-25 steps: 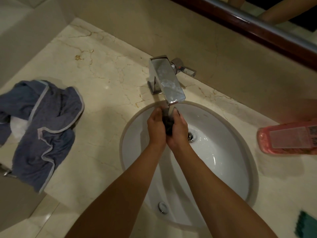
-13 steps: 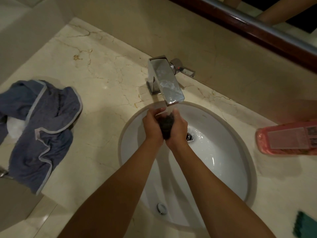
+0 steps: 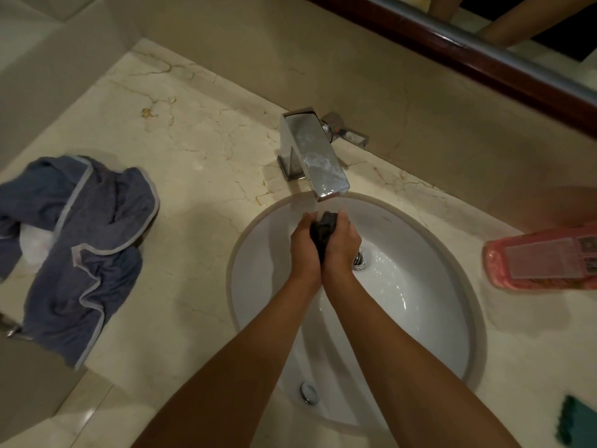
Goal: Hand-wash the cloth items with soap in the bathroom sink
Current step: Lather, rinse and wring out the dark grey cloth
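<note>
Your left hand [image 3: 305, 245] and your right hand [image 3: 342, 247] are pressed together over the white sink [image 3: 420, 318], at its far rim, directly under the spout of the chrome faucet [image 3: 315, 160]. Between both palms you hold a small dark cloth [image 3: 325, 226], bunched into a lump. The grip of each hand is clenched around this cloth: the fingers curl over it from both sides, and only its top part shows above your thumbs. The fingertips on the other side are hidden, so how far they wrap cannot be told. Both forearms come up from the near edge of the bench [image 3: 200, 150] and meet at the wrists.

Water lies in the basin around the drain [image 3: 359, 261], just right of your right hand, and it shines on the white bottom. The overflow cap [image 3: 309, 392] sits on the near wall of the sink, between your two forearms.

At the left edge of the bench a blue-grey garment with pale trim [image 3: 80, 253] lies crumpled, and part of it hangs over the near left corner. It is well apart from the sink. At the right edge of the bench a pink soap bottle [image 3: 542, 260] lies on its side, with the label up. At the near right corner a piece of a green thing [image 3: 580, 421] shows, but it is cut by the frame and you cannot tell what it is.
</note>
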Action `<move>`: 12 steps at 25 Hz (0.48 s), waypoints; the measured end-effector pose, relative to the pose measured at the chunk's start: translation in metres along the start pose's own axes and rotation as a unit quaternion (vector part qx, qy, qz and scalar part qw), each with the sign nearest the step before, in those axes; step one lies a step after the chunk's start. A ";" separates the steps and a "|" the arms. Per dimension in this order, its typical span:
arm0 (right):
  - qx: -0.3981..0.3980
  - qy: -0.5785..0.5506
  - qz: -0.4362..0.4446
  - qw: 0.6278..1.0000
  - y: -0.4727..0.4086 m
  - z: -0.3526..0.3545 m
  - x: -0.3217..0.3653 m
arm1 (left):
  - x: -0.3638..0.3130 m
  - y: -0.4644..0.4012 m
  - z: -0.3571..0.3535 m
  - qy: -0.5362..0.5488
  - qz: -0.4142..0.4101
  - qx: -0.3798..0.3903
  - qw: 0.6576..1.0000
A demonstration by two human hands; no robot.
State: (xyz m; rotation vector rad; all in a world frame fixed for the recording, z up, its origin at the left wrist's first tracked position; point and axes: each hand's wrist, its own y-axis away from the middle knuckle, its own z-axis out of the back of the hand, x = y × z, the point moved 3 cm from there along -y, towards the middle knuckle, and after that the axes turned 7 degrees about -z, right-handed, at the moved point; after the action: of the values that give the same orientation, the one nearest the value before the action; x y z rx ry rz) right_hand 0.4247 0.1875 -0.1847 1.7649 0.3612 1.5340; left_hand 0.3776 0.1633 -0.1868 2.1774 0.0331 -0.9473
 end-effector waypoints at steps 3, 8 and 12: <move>0.100 -0.074 -0.064 0.990 0.006 -0.004 -0.013 | -0.010 -0.005 0.005 -0.018 -0.013 0.001 1.000; 0.180 0.000 -0.012 0.984 0.009 0.002 -0.016 | -0.024 -0.012 0.013 -0.127 -0.115 -0.034 0.985; 0.116 -0.022 -0.032 0.992 0.006 0.006 -0.009 | -0.019 -0.010 0.010 -0.116 -0.098 -0.007 0.988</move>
State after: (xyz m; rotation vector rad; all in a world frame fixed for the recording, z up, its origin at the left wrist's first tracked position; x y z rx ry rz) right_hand 0.4270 0.1757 -0.1872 1.9426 0.5890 1.4533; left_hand 0.3543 0.1687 -0.1850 2.0657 0.1434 -1.3022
